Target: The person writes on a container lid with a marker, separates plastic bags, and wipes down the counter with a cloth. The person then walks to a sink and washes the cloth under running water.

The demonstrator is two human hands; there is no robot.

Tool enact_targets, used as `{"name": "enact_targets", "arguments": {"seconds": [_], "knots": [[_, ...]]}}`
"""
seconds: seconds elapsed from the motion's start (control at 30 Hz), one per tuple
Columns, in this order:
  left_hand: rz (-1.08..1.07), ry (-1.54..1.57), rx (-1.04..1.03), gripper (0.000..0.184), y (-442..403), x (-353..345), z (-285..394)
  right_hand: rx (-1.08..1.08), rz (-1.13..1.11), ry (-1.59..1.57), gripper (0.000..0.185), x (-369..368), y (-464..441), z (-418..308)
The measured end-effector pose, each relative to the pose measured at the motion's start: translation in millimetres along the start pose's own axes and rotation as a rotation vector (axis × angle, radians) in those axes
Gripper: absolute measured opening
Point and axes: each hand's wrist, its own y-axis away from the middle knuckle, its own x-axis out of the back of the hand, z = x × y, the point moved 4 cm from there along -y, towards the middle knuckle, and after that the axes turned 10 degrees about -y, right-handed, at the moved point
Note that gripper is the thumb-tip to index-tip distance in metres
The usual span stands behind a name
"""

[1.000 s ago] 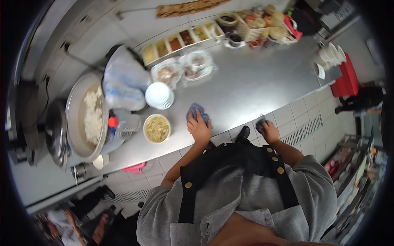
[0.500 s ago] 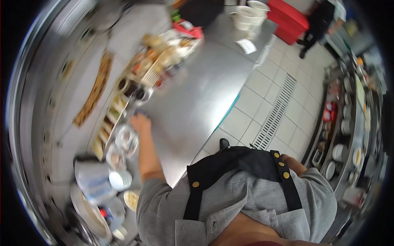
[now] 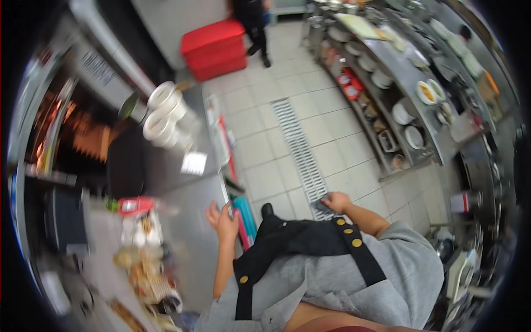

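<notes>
The person has turned along the surface, so its end with the stacked white tubs and the paper slip now lies ahead. One second ago the left hand was pressing a blue cloth there; now its fingers are loosely spread near the edge, and I see nothing held in them. This means, I judge, that contact with the cloth is finished or interrupted. The right hand keeps its fingers curled around a dark item, above the floor drain.

I cannot make out where the blue cloth is. The dark item is partly covered by the fingers, so its kind is uncertain. The jars are blurred, and another person is cut off by the top edge.
</notes>
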Motion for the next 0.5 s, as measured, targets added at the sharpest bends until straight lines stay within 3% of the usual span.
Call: {"name": "enact_targets", "arguments": {"seconds": [0.1,0.17,0.23,0.3,0.37,0.43,0.47,0.5], "knots": [[0.087,0.105,-0.185,0.039,-74.0,-14.0,16.4,-0.077,0.051,-0.103,0.051,3.8,-38.6,32.5],[0.116,0.149,-0.251,0.036,-127.0,-18.6,27.6,-0.285,-0.176,-0.085,0.056,-0.8,-74.0,78.4],[-0.147,0.378,-0.339,0.031,-177.1,-22.6,44.8,-0.414,-0.238,-0.103,0.057,-35.7,-115.1,151.1],[-0.248,0.344,-0.480,0.030,-224.9,-25.8,72.1,-0.546,-0.173,-0.349,0.060,-64.6,-131.8,215.6],[-0.347,0.309,-0.615,0.028,-274.5,-32.2,103.3,-0.665,-0.269,-0.167,0.063,-28.1,-140.1,205.9],[-0.396,0.336,-0.695,0.028,-321.3,-42.8,136.7,-0.627,-0.381,-0.389,0.067,-23.0,-189.1,206.8],[-0.549,0.338,-0.590,0.029,-344.0,-42.7,159.5,-0.610,-0.388,-0.508,0.069,-11.1,-205.7,198.6],[-0.574,0.332,-0.617,0.029,-367.9,-45.6,183.5,-0.614,-0.290,-0.580,0.070,21.0,-217.0,167.5]]}}
